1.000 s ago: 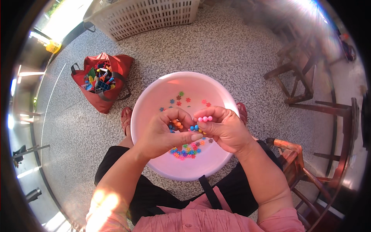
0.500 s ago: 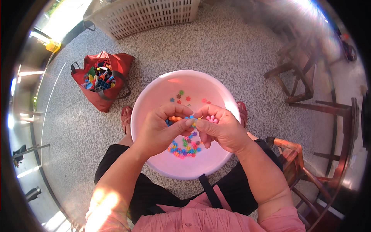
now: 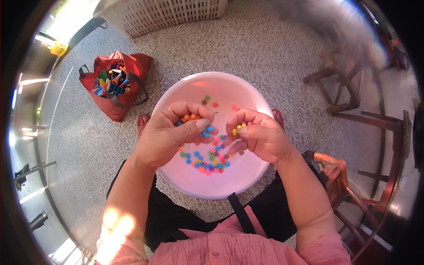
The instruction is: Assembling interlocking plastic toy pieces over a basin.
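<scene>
Both hands are held above a round pink basin (image 3: pixel 194 187). Between the thumb and fingers of my left hand (image 3: pixel 170 130) is a blue flower-shaped plastic piece (image 3: pixel 206 131), and an orange piece (image 3: pixel 190 117) shows behind the thumb. A yellow flower-shaped piece (image 3: pixel 239 129) is pinched in my right hand (image 3: pixel 265 139), with a bit of pink beside it. A gap separates the two hands. Many small colourful flower pieces (image 3: pixel 212 161) lie at the basin's bottom, and a few more are scattered toward its far side, partly hidden by the hands.
A red bag (image 3: pixel 117 106) filled with mixed toy parts stands on the speckled floor at the far left. Behind it is a white slatted plastic basket (image 3: pixel 172 17). Wooden stools or chairs (image 3: pixel 338 165) are on the right, one close by my right knee.
My hands have moved apart from each other, the blue piece staying in the left and the yellow in the right. The whole view has shifted slightly.
</scene>
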A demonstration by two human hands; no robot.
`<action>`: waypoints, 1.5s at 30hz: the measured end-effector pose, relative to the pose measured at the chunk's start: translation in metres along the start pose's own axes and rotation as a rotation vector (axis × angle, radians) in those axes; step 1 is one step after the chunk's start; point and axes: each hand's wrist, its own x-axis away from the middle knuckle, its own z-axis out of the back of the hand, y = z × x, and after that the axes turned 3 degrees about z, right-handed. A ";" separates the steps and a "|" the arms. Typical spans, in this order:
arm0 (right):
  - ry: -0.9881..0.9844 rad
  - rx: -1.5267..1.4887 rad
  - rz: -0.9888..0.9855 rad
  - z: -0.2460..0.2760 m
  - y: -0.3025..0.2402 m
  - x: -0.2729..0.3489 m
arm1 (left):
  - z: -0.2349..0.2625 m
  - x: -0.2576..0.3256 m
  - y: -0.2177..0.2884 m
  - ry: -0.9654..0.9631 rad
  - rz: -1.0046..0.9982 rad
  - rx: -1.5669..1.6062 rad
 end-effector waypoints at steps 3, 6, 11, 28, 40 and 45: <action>0.003 0.082 0.057 0.016 0.015 -0.001 | 0.007 0.003 0.007 -0.023 -0.042 -0.062; 0.195 0.325 0.014 0.048 0.040 0.001 | 0.004 0.000 0.009 0.058 -0.085 -0.099; 0.511 0.610 -0.291 0.130 0.081 -0.008 | 0.016 0.010 0.020 0.231 -0.153 -0.094; 1.113 0.815 0.013 0.270 0.190 -0.224 | 0.068 0.037 0.023 0.491 -0.291 0.213; -0.094 1.869 0.012 0.074 0.303 -0.163 | 0.070 0.053 0.017 0.470 -0.227 0.291; -0.034 1.810 -0.289 0.101 0.323 -0.064 | 0.069 0.058 0.013 0.358 -0.207 0.258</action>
